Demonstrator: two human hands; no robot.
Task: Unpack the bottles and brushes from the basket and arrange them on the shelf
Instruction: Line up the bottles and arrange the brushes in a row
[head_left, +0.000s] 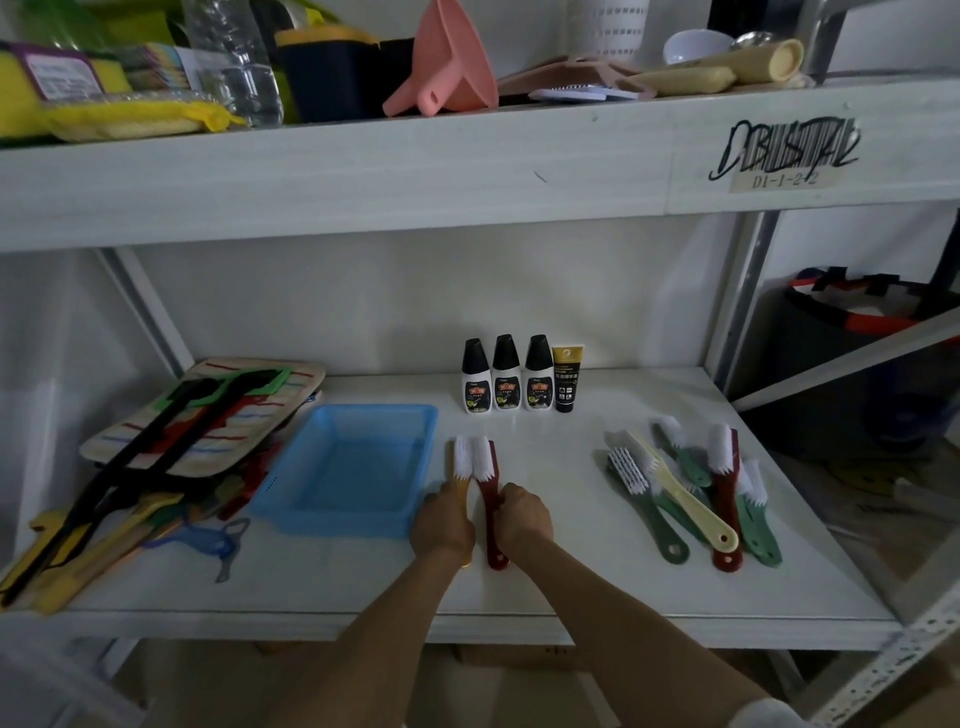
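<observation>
A blue basket (291, 506) sits on the white shelf (571, 582), and nothing shows inside it. Just right of it lie two brushes side by side, bristles away from me. My left hand (444, 525) grips the yellow brush (461, 462) by its handle. My right hand (522, 514) grips the dark red brush (488, 478). Three white bottles with black caps (506, 376) and a black and gold tube (566, 379) stand in a row at the back. A pile of several green, cream and red brushes (691, 493) lies to the right.
Striped mats with black and coloured tools (197, 421) are stacked at the left. A blue peeler (218, 543) lies in front of the basket. The shelf above holds a pink funnel (447, 62), sponges and a plastic bottle. A dark bin (852, 338) stands beyond the right upright.
</observation>
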